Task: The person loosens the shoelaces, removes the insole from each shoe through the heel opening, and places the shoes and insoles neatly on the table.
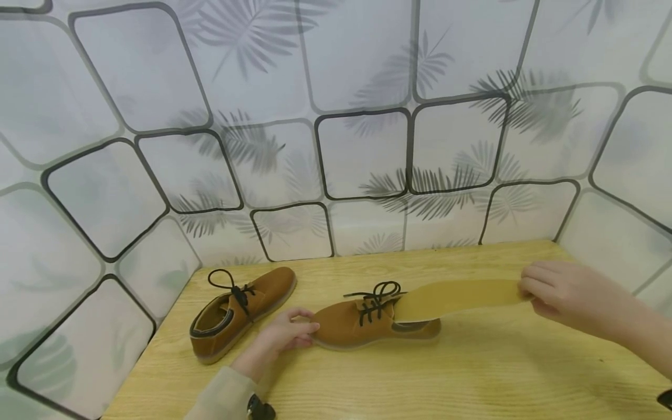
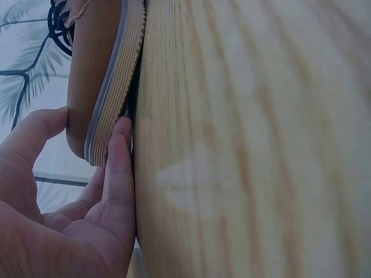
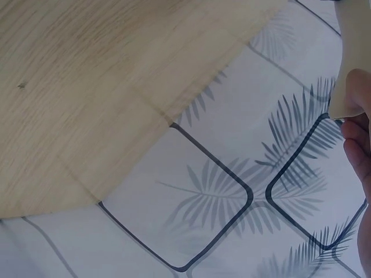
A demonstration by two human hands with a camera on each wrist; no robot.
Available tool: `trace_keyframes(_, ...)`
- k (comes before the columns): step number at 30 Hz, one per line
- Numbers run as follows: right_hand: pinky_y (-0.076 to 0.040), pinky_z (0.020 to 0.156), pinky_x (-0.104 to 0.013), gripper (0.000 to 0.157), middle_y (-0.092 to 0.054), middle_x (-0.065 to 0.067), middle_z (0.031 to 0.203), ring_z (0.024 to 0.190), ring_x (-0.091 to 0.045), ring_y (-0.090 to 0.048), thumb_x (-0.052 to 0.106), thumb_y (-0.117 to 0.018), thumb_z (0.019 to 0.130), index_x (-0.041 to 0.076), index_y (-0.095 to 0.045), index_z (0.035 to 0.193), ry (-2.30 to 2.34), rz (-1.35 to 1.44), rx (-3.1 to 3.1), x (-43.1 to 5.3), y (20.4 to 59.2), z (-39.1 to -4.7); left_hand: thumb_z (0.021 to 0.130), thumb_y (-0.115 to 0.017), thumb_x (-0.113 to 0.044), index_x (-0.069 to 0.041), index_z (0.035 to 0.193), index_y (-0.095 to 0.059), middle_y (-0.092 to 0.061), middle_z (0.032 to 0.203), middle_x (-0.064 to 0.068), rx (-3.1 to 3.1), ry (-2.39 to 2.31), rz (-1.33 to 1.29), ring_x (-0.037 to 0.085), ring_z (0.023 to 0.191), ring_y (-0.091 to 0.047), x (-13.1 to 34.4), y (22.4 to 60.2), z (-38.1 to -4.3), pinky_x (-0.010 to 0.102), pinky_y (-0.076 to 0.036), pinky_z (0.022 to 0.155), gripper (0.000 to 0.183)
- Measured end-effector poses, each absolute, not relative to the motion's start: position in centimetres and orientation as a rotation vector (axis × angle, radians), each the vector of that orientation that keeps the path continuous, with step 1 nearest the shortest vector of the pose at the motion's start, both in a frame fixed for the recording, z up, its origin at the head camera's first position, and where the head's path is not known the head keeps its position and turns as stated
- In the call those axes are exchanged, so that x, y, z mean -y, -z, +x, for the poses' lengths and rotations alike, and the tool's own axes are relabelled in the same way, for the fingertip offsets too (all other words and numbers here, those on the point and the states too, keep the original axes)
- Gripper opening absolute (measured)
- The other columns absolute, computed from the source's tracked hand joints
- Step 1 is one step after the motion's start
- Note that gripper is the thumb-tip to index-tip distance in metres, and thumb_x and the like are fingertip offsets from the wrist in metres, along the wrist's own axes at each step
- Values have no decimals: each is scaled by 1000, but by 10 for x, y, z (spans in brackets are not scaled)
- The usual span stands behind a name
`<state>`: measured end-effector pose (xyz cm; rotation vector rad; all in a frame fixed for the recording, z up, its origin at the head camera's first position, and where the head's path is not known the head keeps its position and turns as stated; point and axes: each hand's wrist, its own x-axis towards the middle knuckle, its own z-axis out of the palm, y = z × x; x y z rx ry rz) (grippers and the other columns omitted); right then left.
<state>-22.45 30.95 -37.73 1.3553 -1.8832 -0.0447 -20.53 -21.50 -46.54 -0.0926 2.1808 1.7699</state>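
A brown lace-up shoe (image 1: 341, 324) lies in the middle of the table, toe to the left. My left hand (image 1: 289, 332) grips its toe; in the left wrist view the thumb is on the upper and fingers (image 2: 119, 150) reach under the ribbed sole. A tan insole (image 1: 457, 297) slants up out of the shoe's opening, its front end hidden inside the shoe. My right hand (image 1: 559, 294) pinches the insole's heel end. At its right edge, the right wrist view shows part of the insole (image 3: 351, 52) and the fingers holding it.
A matching brown shoe (image 1: 226, 318) with black laces stands to the left, near the table's left edge. The wooden table (image 1: 399, 385) meets walls covered in leaf-patterned sheeting (image 1: 362, 151) at the back and sides.
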Motion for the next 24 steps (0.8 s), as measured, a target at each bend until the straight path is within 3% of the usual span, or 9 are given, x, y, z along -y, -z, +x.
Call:
trace_keyframes(8,-42,61,-22,50,-53,12,81,70,-7,-46,30,-25,113,18,-62,83,44,1337,1889,-319,378,-220,96,-74,-6,8,134,-55,-73,99,6,-2182,-1775,-95,10,77,-69,215,465,-204,24,-65,76,44)
trace_keyframes(24,-50,59,-21,52,-60,10,79,64,-9,-53,31,-29,112,15,-65,78,22,1230,1852,-330,369,-206,96,-73,-4,8,134,-55,-74,101,7,-2169,-1785,-69,10,77,-70,215,465,-204,27,-67,79,44)
